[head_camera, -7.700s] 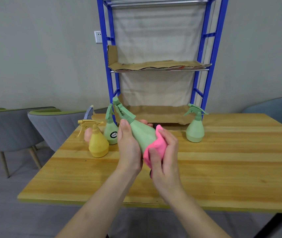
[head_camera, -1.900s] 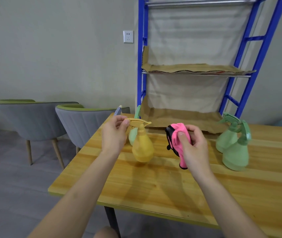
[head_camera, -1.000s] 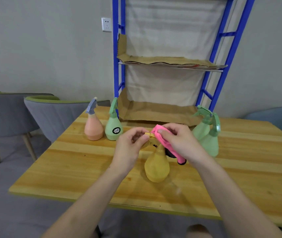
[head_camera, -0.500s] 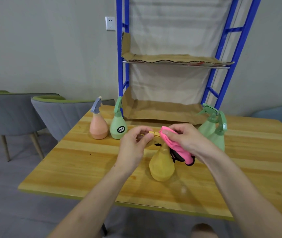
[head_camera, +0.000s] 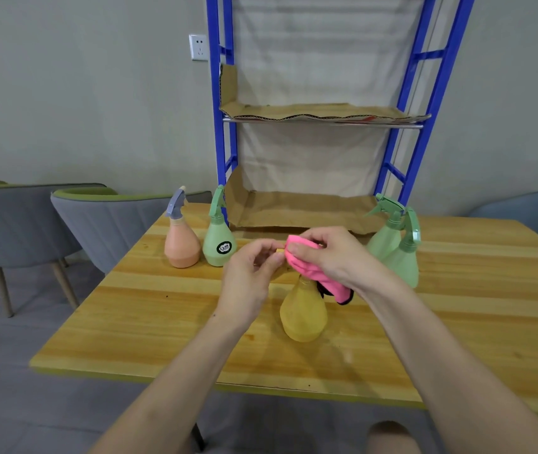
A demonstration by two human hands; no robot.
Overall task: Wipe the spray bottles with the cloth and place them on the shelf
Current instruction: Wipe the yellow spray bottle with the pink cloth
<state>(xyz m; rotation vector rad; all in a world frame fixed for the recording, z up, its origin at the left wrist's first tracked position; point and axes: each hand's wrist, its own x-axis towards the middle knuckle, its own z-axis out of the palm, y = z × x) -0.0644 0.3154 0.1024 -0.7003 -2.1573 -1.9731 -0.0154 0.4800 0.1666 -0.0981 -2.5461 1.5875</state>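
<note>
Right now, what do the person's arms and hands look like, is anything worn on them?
Both forearms are bare as far as the frame shows: no sleeves in view. The left hand and right hand have no gloves, and no rings, watch or bands are visible. Fingernails look short and unpainted. No markings show.

Two bare forearms are seen without sleeves, watch or rings, each ending in a bare hand, left (head_camera: pixel 248 283) and right (head_camera: pixel 333 257), unmarked.
</note>
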